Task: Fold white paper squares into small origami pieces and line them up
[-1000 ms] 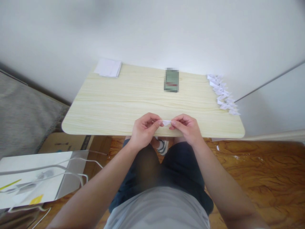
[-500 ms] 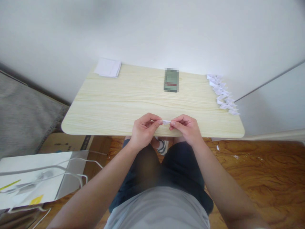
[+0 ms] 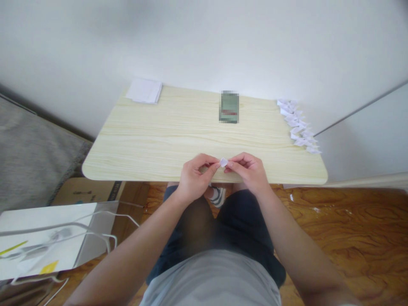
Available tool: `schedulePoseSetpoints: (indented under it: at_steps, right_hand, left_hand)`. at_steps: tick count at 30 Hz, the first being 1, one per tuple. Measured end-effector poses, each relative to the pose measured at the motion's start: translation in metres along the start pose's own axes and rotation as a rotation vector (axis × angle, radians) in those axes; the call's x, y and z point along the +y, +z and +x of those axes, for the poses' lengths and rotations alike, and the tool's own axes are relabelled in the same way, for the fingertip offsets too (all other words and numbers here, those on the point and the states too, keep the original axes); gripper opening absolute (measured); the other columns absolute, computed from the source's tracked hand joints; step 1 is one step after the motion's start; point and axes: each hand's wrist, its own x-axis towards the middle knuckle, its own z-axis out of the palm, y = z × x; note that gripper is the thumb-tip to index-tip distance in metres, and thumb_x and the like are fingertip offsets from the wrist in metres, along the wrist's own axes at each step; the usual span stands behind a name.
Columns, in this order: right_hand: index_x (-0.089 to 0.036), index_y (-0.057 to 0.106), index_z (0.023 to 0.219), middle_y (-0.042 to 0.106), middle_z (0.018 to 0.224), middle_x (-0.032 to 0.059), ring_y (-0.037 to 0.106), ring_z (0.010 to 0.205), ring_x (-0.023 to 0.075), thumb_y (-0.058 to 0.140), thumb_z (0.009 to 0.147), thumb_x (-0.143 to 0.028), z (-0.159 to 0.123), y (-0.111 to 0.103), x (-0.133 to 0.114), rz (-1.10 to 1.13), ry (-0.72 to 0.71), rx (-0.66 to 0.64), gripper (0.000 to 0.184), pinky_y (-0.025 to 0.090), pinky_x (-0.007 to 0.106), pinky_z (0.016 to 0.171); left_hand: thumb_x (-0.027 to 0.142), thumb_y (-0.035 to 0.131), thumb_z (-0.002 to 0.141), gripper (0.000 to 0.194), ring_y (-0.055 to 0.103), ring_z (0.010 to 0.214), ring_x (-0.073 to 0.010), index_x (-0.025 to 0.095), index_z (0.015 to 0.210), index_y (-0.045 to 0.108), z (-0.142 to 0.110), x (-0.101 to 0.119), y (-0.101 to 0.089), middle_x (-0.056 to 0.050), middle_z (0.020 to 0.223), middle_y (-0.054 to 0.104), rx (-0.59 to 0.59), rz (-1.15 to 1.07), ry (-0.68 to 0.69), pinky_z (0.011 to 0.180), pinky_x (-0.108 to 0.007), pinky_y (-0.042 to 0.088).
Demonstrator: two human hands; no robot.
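A small folded piece of white paper (image 3: pixel 223 162) is pinched between my two hands, above the front edge of the pale wooden table (image 3: pixel 178 131). My left hand (image 3: pixel 198 175) grips its left side with thumb and forefinger. On the right side, the thumb and forefinger of my right hand (image 3: pixel 249 171) are closed on it. It shows a squarish, diamond-like face; the finer folds are too small to make out. Along the table's right edge lies a row of several folded white paper pieces (image 3: pixel 298 127) with pointed ends.
A stack of white paper sheets (image 3: pixel 145 90) lies at the back left of the table. A blurred green object (image 3: pixel 229 107) lies at the back, near the wall. Left of the table are a cardboard box (image 3: pixel 86 191) and a white surface with cables (image 3: pixel 47 238).
The folded paper has turned from a thin strip to a wider diamond-like face. My left hand has moved slightly to the right, bringing the fingertips closer together.
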Motion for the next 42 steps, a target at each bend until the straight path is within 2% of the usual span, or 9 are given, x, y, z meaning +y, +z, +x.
schedulePoseSetpoints:
  at_steps: [8,13,19,23,27,33,37,42]
  right_hand:
    - [-0.02,0.072,0.084,0.081,0.078,0.0032,0.078,0.073,0.0193,0.086,0.08,-0.042,0.003,0.0,-0.002,0.01,0.043,-0.039,0.026,0.062,0.032,0.074]
    - [-0.021,0.068,0.082,0.08,0.078,0.0024,0.078,0.073,0.0191,0.087,0.079,-0.04,0.004,0.002,-0.002,0.047,0.065,-0.072,0.027,0.061,0.031,0.072]
    - [-0.025,0.067,0.1,0.08,0.077,-0.0019,0.078,0.072,0.017,0.083,0.081,-0.027,0.004,0.004,-0.002,0.106,0.057,-0.077,0.025,0.062,0.029,0.074]
    - [-0.024,0.07,0.093,0.08,0.079,-0.0012,0.078,0.071,0.0182,0.08,0.082,-0.025,0.004,0.004,-0.003,0.106,0.038,-0.086,0.015,0.064,0.033,0.075]
    - [-0.024,0.073,0.088,0.08,0.08,-0.0005,0.078,0.073,0.0191,0.08,0.081,-0.024,0.004,0.002,-0.002,0.12,0.032,-0.09,0.01,0.066,0.035,0.078]
    - [-0.022,0.074,0.084,0.08,0.078,0.0009,0.079,0.074,0.0198,0.079,0.083,-0.026,0.003,0.001,-0.003,0.113,0.046,-0.061,0.007,0.065,0.034,0.078]
    - [-0.022,0.068,0.085,0.08,0.08,0.0009,0.079,0.076,0.0195,0.084,0.08,-0.028,0.002,0.003,-0.001,0.105,0.037,-0.082,0.018,0.063,0.031,0.074]
    - [-0.026,0.061,0.1,0.08,0.083,-0.0006,0.078,0.078,0.0201,0.086,0.079,-0.034,0.001,0.007,0.005,0.083,0.03,-0.055,0.034,0.061,0.032,0.075]
  left_hand:
    - [0.03,0.075,0.09,0.014,0.069,0.1,-0.0227,0.022,0.1,0.08,0.003,0.008,-0.001,-0.008,0.102,0.076,-0.013,0.106,0.14,0.093,-0.037,0.055]
    - [0.026,0.074,0.091,0.014,0.07,0.102,-0.0218,0.022,0.103,0.079,0.003,0.008,0.004,-0.008,0.105,0.076,0.009,0.207,0.208,0.093,-0.037,0.056]
    - [0.021,0.074,0.09,0.01,0.069,0.098,-0.0204,0.022,0.099,0.078,0.003,0.007,0.011,-0.005,0.099,0.076,0.064,0.258,0.261,0.092,-0.038,0.055]
    - [0.021,0.075,0.089,0.011,0.069,0.097,-0.0201,0.024,0.098,0.08,0.003,0.006,0.012,-0.005,0.099,0.075,0.065,0.266,0.281,0.09,-0.036,0.056]
    - [0.02,0.075,0.088,0.012,0.069,0.096,-0.0201,0.023,0.098,0.081,0.003,0.005,0.01,-0.006,0.098,0.075,0.045,0.244,0.258,0.088,-0.036,0.056]
    - [0.017,0.072,0.088,0.013,0.069,0.098,-0.0214,0.023,0.096,0.08,0.004,0.011,0.006,-0.005,0.099,0.077,-0.017,0.207,0.207,0.094,-0.039,0.055]
    - [0.019,0.071,0.088,0.008,0.069,0.1,-0.021,0.021,0.092,0.077,0.004,0.012,0.003,-0.005,0.1,0.076,-0.041,0.205,0.132,0.094,-0.038,0.054]
    - [0.026,0.068,0.09,0.012,0.067,0.087,-0.0181,0.02,0.099,0.073,0.009,0.011,0.002,-0.003,0.093,0.074,-0.036,0.292,0.047,0.081,-0.034,0.052]
